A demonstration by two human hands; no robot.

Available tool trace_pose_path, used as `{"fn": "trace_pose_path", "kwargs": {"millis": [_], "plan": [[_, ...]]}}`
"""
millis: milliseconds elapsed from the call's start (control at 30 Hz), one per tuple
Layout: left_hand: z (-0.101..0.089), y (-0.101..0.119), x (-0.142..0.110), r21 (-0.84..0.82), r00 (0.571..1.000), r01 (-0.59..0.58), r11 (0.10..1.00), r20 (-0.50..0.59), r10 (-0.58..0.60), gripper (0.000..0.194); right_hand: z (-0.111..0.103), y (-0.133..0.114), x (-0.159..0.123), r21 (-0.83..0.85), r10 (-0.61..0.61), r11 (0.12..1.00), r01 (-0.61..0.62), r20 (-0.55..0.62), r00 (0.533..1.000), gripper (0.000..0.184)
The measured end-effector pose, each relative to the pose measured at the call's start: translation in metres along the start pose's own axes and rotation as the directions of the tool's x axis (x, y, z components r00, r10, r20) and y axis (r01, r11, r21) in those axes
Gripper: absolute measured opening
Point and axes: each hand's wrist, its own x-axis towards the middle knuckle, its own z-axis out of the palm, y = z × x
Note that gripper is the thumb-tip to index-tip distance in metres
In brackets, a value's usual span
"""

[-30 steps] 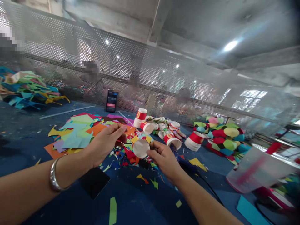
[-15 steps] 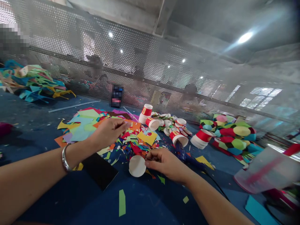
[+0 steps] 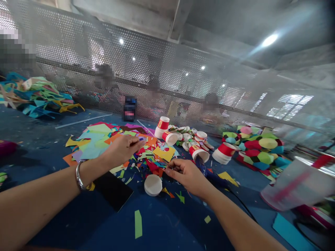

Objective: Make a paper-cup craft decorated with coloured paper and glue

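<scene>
A white paper cup [image 3: 153, 184] stands upside down on the blue table [image 3: 167, 226], just left of my right hand [image 3: 187, 174]. That hand hovers low over the table with thumb and fingers pinched; what it pinches is too small to name. My left hand [image 3: 121, 150], with a silver bracelet on the wrist, is held over the heap of coloured paper scraps [image 3: 146, 157]. Its fingertips are pressed together, and what they hold I cannot make out.
Red-and-white paper cups [image 3: 163, 125] and a stack of them [image 3: 222, 153] lie behind. Multicoloured paper balls [image 3: 258, 150] sit at the right. A black flat object [image 3: 112, 190], a blue tool with a cable [image 3: 209, 176], a clear plastic cup [image 3: 295, 188] and a perforated metal screen [image 3: 157, 69] surround the hands.
My right hand lowered the white cup from the air to the table, let go of it and drew slightly right. My left hand stayed pinched over the scraps.
</scene>
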Motion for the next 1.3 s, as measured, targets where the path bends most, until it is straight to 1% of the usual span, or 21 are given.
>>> {"fn": "trace_pose_path", "kwargs": {"millis": [100, 167, 233, 300, 367, 467, 567, 633, 700, 800, 833, 933, 1000, 1067, 1167, 1233, 1300], "plan": [[-0.002, 0.002, 0.0, -0.095, 0.995, 0.074, 0.993, -0.06, -0.08, 0.054, 0.001, 0.001, 0.001, -0.001, -0.015, 1.0, 0.015, -0.031, 0.999, 0.024], [-0.002, 0.003, 0.0, -0.154, 0.993, 0.089, 0.984, -0.069, -0.1, 0.055, 0.002, 0.002, 0.001, -0.002, -0.02, 1.0, 0.02, -0.059, 0.998, 0.026], [-0.001, 0.005, -0.001, -0.173, 0.997, 0.042, 0.984, -0.062, -0.053, 0.055, 0.002, 0.003, 0.002, -0.001, -0.023, 1.0, 0.023, -0.087, 0.996, 0.028], [0.0, 0.009, -0.004, -0.154, 0.999, -0.017, 0.988, -0.039, 0.011, 0.056, 0.002, 0.005, 0.003, 0.001, -0.022, 1.0, 0.022, -0.104, 0.994, 0.029], [0.0, 0.012, -0.006, -0.122, 0.999, -0.037, 0.992, -0.015, 0.035, 0.056, 0.001, 0.007, 0.003, 0.004, -0.02, 1.0, 0.021, -0.108, 0.994, 0.029], [-0.002, 0.012, -0.006, -0.115, 1.0, -0.009, 0.993, -0.011, 0.008, 0.052, 0.001, 0.007, 0.004, 0.018, -0.019, 1.0, 0.021, -0.106, 0.994, 0.028], [-0.005, 0.004, -0.002, -0.155, 0.999, 0.019, 0.988, -0.036, -0.025, 0.046, 0.002, 0.006, 0.004, 0.05, -0.016, 0.998, 0.021, -0.109, 0.994, 0.028], [-0.004, 0.0, -0.001, -0.146, 1.0, 0.008, 0.989, 0.004, -0.007, 0.042, 0.002, 0.005, 0.003, 0.067, -0.013, 0.998, 0.021, -0.116, 0.993, 0.028], [0.0, 0.001, -0.003, -0.068, 0.995, -0.047, 0.997, 0.084, 0.053, 0.039, 0.002, 0.004, 0.003, 0.069, -0.013, 0.997, 0.021, -0.119, 0.993, 0.028], [0.009, 0.013, -0.012, 0.053, 0.973, -0.145, 0.988, 0.187, 0.133, 0.032, 0.003, 0.004, 0.003, 0.065, -0.016, 0.998, 0.024, -0.114, 0.993, 0.026], [0.012, 0.019, -0.016, 0.07, 0.964, -0.157, 0.985, 0.226, 0.137, 0.03, 0.003, 0.005, 0.003, 0.061, -0.018, 0.998, 0.025, -0.113, 0.993, 0.026], [0.018, 0.032, -0.025, 0.115, 0.942, -0.137, 0.984, 0.324, 0.093, 0.025, 0.003, 0.005, 0.002, 0.049, -0.022, 0.998, 0.028, -0.113, 0.993, 0.025], [0.021, 0.036, -0.027, 0.134, 0.927, -0.127, 0.983, 0.37, 0.07, 0.022, 0.003, 0.005, 0.001, 0.047, -0.025, 0.998, 0.031, -0.114, 0.993, 0.024], [0.023, 0.035, -0.026, 0.143, 0.919, -0.119, 0.983, 0.391, 0.054, 0.018, 0.004, 0.004, 0.0, 0.049, -0.031, 0.998, 0.037, -0.115, 0.993, 0.023], [0.026, 0.033, -0.024, 0.124, 0.918, -0.136, 0.983, 0.388, 0.078, 0.013, 0.004, 0.004, 0.0, 0.054, -0.043, 0.997, 0.049, -0.115, 0.992, 0.022], [0.027, 0.031, -0.023, 0.098, 0.932, -0.161, 0.982, 0.343, 0.119, 0.012, 0.004, 0.004, 0.001, 0.061, -0.046, 0.997, 0.053, -0.113, 0.993, 0.021], [0.027, 0.03, -0.022, 0.075, 0.952, -0.161, 0.984, 0.276, 0.134, 0.011, 0.004, 0.004, 0.002, 0.07, -0.044, 0.996, 0.053, -0.113, 0.993, 0.022]]}}
